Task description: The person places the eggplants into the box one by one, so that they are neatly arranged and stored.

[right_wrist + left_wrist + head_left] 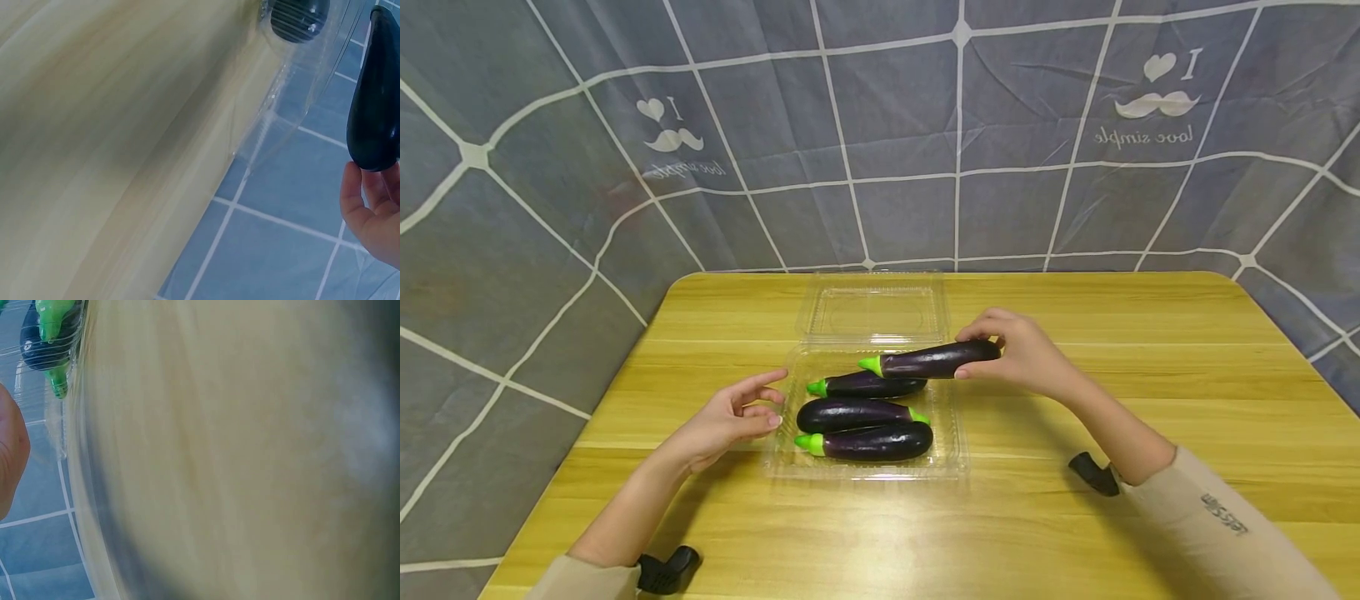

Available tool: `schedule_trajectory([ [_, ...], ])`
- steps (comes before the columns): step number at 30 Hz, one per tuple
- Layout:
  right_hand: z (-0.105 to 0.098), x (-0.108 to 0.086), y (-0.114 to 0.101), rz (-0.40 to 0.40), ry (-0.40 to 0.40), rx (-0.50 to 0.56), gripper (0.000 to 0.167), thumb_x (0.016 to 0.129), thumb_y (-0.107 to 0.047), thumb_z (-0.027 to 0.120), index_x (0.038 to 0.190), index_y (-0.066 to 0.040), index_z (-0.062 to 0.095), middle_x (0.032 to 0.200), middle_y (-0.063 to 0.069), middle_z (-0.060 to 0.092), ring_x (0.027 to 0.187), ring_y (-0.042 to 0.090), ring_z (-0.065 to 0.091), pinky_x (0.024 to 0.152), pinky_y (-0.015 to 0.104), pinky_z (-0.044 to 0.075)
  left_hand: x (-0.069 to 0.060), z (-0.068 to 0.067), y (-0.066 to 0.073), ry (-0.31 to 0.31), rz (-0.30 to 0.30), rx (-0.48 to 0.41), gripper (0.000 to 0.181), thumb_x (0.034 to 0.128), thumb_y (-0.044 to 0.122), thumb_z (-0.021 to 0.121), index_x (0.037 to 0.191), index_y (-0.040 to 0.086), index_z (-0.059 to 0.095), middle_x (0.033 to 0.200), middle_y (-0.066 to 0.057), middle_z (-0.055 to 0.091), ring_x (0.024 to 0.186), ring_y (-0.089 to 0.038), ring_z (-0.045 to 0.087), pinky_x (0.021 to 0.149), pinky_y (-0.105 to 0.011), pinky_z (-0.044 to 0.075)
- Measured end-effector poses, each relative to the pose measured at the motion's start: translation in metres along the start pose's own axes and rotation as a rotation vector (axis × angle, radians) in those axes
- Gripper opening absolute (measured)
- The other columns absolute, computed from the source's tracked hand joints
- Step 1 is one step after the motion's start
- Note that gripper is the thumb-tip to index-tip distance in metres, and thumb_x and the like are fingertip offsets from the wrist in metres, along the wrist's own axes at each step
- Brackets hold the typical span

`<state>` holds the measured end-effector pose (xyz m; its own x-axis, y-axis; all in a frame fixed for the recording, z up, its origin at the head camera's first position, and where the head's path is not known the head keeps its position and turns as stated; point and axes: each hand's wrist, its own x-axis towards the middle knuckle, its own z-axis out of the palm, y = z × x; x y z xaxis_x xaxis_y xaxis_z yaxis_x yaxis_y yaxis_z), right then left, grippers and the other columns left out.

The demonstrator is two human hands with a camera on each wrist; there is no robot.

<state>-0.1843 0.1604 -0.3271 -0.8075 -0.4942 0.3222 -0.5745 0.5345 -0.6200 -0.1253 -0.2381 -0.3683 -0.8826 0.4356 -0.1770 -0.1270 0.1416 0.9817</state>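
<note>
My right hand grips a dark purple eggplant by its rounded end, with the bright green stem end pointing left. It is held above the back of a clear plastic clamshell box. In the right wrist view, the fingers hold the eggplant at its thick end. Three more eggplants lie in the box: a back one partly covered by the held one, a middle one and a front one. My left hand is beside the box's left edge, fingers loosely bent, holding nothing; whether it touches the rim I cannot tell.
The box's lid lies folded back, flat on the wooden table. A grey curtain with white lines hangs behind the table and at its left. Black wrist mounts sit at both cuffs.
</note>
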Motion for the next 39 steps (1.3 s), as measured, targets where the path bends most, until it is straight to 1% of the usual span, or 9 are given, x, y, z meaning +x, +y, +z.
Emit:
schedule_trajectory([
  [4,0.005,0.005,-0.003,-0.017,-0.002,-0.006,0.038,0.064,-0.024,0.086,0.095,-0.008,0.072,0.091,0.001,0.063,0.081,0.016,0.054,0.067,0.030,0.043,0.000,0.000,0.000,-0.006,0.008,-0.004,0.069,0.0875,0.005,0.063,0.145,-0.001,0.025,0.113,-0.008,0.046,0.089,-0.010,0.056,0.078,-0.024,0.052],
  [5,0.006,0.005,-0.004,-0.018,-0.004,-0.008,0.038,0.064,-0.024,0.086,0.095,-0.008,0.072,0.092,0.001,0.063,0.081,0.016,0.055,0.067,0.030,0.043,0.000,-0.001,0.000,-0.013,0.019,-0.006,0.068,0.0880,0.005,0.063,0.145,-0.001,0.025,0.113,-0.008,0.046,0.089,-0.010,0.056,0.077,-0.024,0.052],
  [8,0.010,0.008,-0.007,-0.020,-0.010,-0.015,0.039,0.064,-0.024,0.087,0.096,-0.008,0.072,0.092,0.001,0.063,0.082,0.016,0.055,0.068,0.030,0.045,0.000,-0.001,0.000,-0.015,0.020,-0.003,0.069,0.0877,0.006,0.063,0.145,0.000,0.026,0.113,-0.007,0.046,0.089,-0.009,0.056,0.078,-0.025,0.052],
  [16,0.025,0.014,-0.013,-0.015,-0.021,-0.008,0.040,0.063,-0.024,0.086,0.096,-0.006,0.071,0.094,0.002,0.063,0.084,0.017,0.057,0.069,0.031,0.046,0.000,-0.001,-0.001,0.011,-0.019,0.010,0.070,0.0873,0.003,0.063,0.145,-0.001,0.024,0.116,-0.011,0.044,0.089,-0.009,0.056,0.078,-0.025,0.052],
  [25,0.041,0.018,-0.017,0.000,-0.028,0.004,0.039,0.065,-0.026,0.086,0.096,-0.007,0.071,0.092,0.002,0.061,0.081,0.018,0.054,0.066,0.028,0.045,-0.001,0.001,0.000,0.006,0.003,0.000,0.068,0.0878,0.002,0.062,0.144,-0.003,0.024,0.116,-0.015,0.043,0.090,-0.010,0.056,0.078,-0.024,0.051],
  [30,0.050,0.019,-0.019,0.007,-0.033,0.016,0.039,0.065,-0.027,0.086,0.096,-0.007,0.071,0.095,0.003,0.062,0.085,0.019,0.055,0.070,0.030,0.046,-0.001,0.002,0.001,0.008,0.011,-0.004,0.067,0.0882,0.001,0.061,0.144,-0.004,0.024,0.116,-0.016,0.043,0.090,-0.011,0.056,0.077,-0.024,0.051],
  [33,0.055,0.020,-0.020,0.017,-0.043,0.010,0.040,0.065,-0.028,0.085,0.096,-0.006,0.071,0.097,0.003,0.063,0.090,0.020,0.056,0.074,0.032,0.047,-0.001,0.002,0.001,0.010,0.010,-0.005,0.067,0.0882,0.001,0.061,0.144,-0.004,0.024,0.116,-0.017,0.043,0.090,-0.011,0.056,0.077,-0.024,0.051],
  [37,0.061,0.022,-0.023,0.024,-0.056,-0.002,0.042,0.065,-0.030,0.085,0.097,-0.006,0.071,0.098,0.004,0.063,0.092,0.020,0.055,0.076,0.032,0.047,0.000,0.003,0.002,0.013,0.005,-0.008,0.067,0.0881,0.001,0.061,0.144,-0.004,0.024,0.115,-0.016,0.043,0.089,-0.011,0.056,0.077,-0.024,0.051],
  [39,0.063,0.023,-0.025,0.024,-0.060,-0.006,0.042,0.066,-0.031,0.085,0.097,-0.006,0.071,0.097,0.003,0.063,0.091,0.019,0.055,0.075,0.031,0.047,0.000,0.003,0.002,0.015,0.002,-0.010,0.067,0.0881,0.002,0.061,0.144,-0.003,0.024,0.115,-0.015,0.043,0.089,-0.011,0.056,0.077,-0.024,0.051],
])
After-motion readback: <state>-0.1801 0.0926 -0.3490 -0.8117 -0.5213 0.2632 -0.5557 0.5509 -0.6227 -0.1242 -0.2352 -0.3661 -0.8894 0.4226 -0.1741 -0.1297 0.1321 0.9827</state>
